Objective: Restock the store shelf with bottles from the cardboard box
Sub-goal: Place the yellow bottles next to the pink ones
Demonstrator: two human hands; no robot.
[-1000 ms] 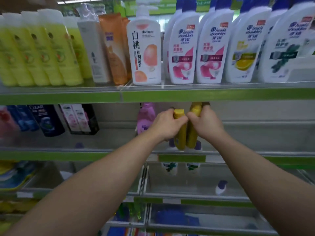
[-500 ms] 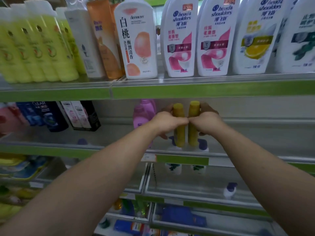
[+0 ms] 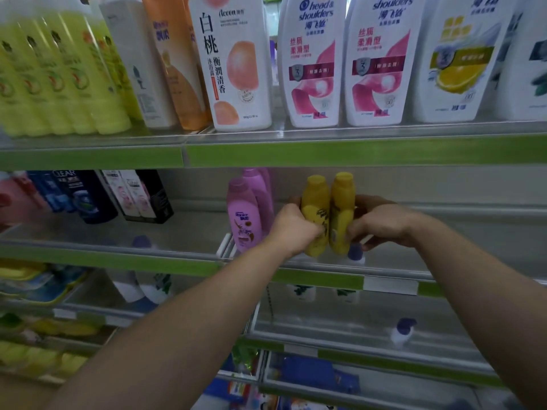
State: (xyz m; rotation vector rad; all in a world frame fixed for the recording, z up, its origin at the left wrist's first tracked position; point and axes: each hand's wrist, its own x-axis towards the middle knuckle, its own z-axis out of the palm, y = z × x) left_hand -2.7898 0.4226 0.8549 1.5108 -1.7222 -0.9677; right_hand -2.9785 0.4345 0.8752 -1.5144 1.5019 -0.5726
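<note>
Two yellow bottles stand upright side by side over the middle shelf. My left hand grips the left yellow bottle around its lower half. My right hand grips the right yellow bottle the same way. The two bottles touch each other. Their bases sit at or just above the shelf floor; I cannot tell which. Purple bottles of the same shape stand right beside them on the left. The cardboard box is out of view.
Dark and white bottles stand at the middle shelf's left end. The top shelf carries large white, orange and yellow-green bottles. Right of my hands the middle shelf shows bare metal. Lower shelves hold a few small bottles.
Both hands have carried the yellow bottles further in under the top shelf and slightly down, next to the purple bottles. The view has moved closer to the shelf.
</note>
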